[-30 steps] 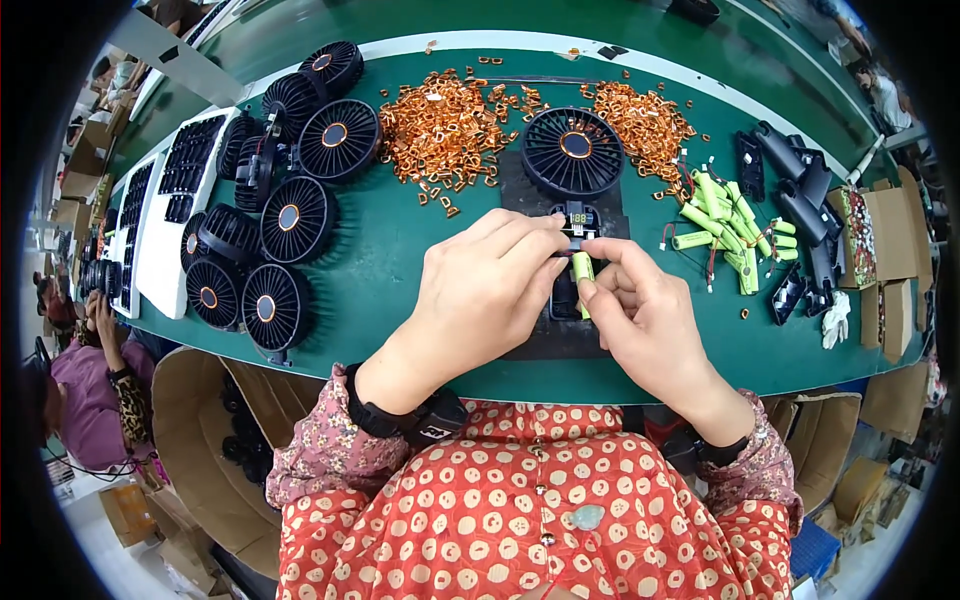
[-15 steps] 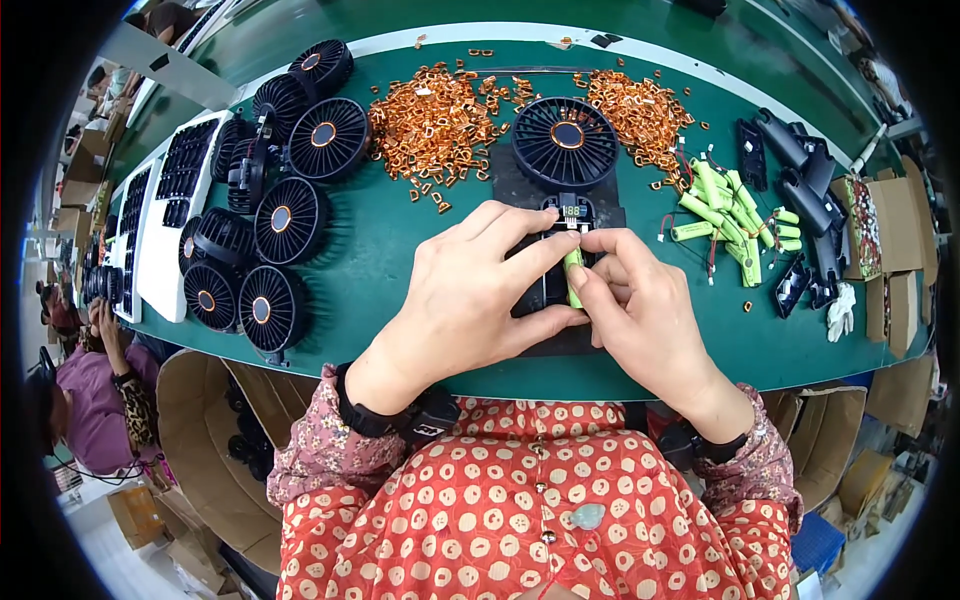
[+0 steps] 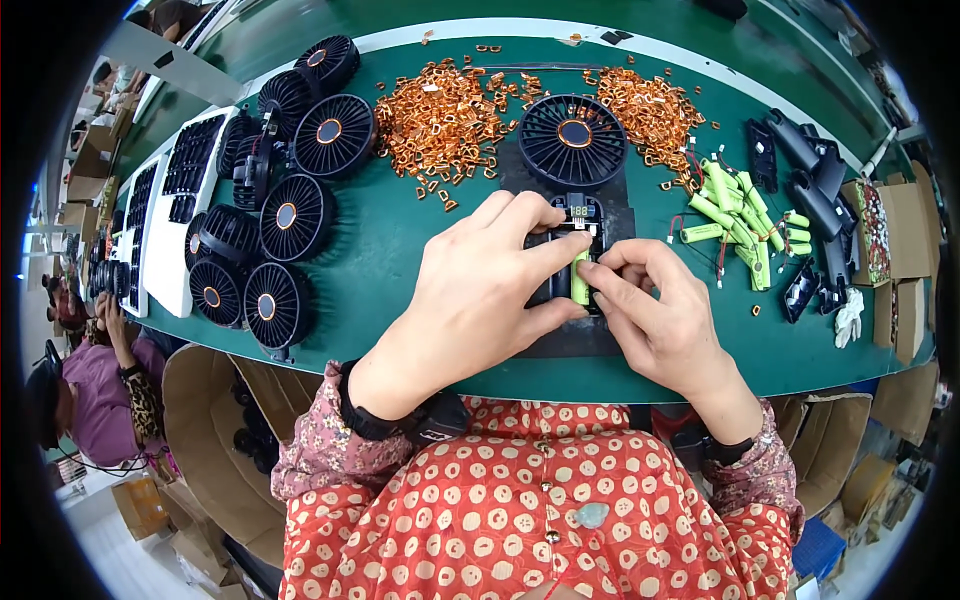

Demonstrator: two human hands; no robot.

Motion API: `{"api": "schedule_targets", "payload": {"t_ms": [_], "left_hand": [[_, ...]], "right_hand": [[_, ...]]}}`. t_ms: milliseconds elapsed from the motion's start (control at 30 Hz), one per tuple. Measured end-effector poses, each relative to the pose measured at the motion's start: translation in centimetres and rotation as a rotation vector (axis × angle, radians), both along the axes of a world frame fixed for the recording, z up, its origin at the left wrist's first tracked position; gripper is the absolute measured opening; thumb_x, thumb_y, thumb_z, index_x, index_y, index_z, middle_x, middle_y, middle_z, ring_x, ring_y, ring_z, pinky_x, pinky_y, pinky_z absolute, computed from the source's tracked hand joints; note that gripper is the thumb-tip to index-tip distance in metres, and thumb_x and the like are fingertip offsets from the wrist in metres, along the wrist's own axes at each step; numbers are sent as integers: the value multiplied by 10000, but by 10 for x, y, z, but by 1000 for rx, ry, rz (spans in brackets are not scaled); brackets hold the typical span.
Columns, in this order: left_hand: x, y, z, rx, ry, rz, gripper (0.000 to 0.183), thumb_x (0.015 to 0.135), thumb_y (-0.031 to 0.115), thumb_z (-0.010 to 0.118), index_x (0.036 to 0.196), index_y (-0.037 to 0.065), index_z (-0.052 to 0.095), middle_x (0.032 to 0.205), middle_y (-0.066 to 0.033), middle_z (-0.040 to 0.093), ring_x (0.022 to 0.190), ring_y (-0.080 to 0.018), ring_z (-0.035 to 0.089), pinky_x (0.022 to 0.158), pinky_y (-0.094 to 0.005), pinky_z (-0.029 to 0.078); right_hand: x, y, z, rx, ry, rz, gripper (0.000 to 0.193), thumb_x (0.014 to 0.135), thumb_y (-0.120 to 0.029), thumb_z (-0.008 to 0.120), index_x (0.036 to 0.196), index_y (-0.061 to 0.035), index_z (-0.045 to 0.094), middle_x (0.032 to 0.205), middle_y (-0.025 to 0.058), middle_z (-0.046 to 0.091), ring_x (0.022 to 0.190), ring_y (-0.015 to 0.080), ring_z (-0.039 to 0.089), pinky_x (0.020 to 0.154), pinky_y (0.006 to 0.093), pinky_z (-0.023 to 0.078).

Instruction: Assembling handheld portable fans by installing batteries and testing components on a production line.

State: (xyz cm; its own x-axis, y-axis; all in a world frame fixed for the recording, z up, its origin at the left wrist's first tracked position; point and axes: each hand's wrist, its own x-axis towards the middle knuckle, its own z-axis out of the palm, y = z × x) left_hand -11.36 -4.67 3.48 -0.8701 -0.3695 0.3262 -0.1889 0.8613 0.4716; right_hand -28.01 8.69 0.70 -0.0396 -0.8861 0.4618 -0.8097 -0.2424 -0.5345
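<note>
A black handheld fan (image 3: 573, 140) lies on a dark mat in front of me, its round grille pointing away. A small lit display (image 3: 579, 211) sits at the top of its opened handle. Inside the handle is a green cylindrical battery (image 3: 580, 284). My left hand (image 3: 490, 285) is closed round the handle from the left, with fingertips by the display and the battery's upper end and the thumb near its lower end. On the other side, my right hand (image 3: 665, 315) has its thumb and bent fingers pinched at the battery's right edge. Fingers partly hide the handle's inside.
More black fans (image 3: 295, 215) crowd the left, beside white trays (image 3: 165, 250) of black parts. Two piles of orange clips (image 3: 440, 125) flank the fan head. To the right are green batteries with wires (image 3: 740, 215) and black handle shells (image 3: 825, 195). A co-worker (image 3: 105, 390) sits at far left.
My right hand has drawn slightly right and down along the battery, uncovering more of it and the handle's wiring. My left hand stays on the handle. The whole view has shifted slightly.
</note>
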Motion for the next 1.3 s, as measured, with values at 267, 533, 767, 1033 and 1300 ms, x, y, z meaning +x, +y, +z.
{"api": "schedule_targets", "payload": {"t_ms": [267,533,767,1033,1300], "left_hand": [[-3,-4,2,69,-21,-24,528,597,153,854,1097,87,699,1048,-81,605,952,-257,607,782,-353,524],[4,-1,-3,98,13,12,559,627,152,834,1131,70,606,1108,-77,642,995,-276,617,790,-373,525],[4,-2,-1,152,3,2,615,628,150,842,1189,61,606,1129,-105,654,1009,-303,625,826,-379,526],[3,3,-7,-58,36,-2,633,666,292,818,1224,59,631,1146,-90,623,964,-257,615,769,-348,527],[1,9,-13,-184,35,12,591,728,337,790,1210,37,626,1116,-108,612,934,-245,611,755,-347,524]], "right_hand": [[-4,2,-3,-37,242,124,462,687,-114,755,1113,31,651,1147,90,587,790,219,555,657,323,509],[-7,4,3,12,358,182,551,654,-196,778,1131,45,645,1230,88,574,820,202,534,660,295,516],[0,11,1,50,446,141,600,667,-239,764,1170,62,631,1265,115,552,910,215,536,677,287,520],[0,9,0,33,444,156,587,688,-235,755,1174,68,625,1263,120,550,945,219,549,712,301,522],[-9,6,6,40,160,177,475,756,-96,729,1197,32,609,1241,155,574,884,281,598,735,336,533]]}}
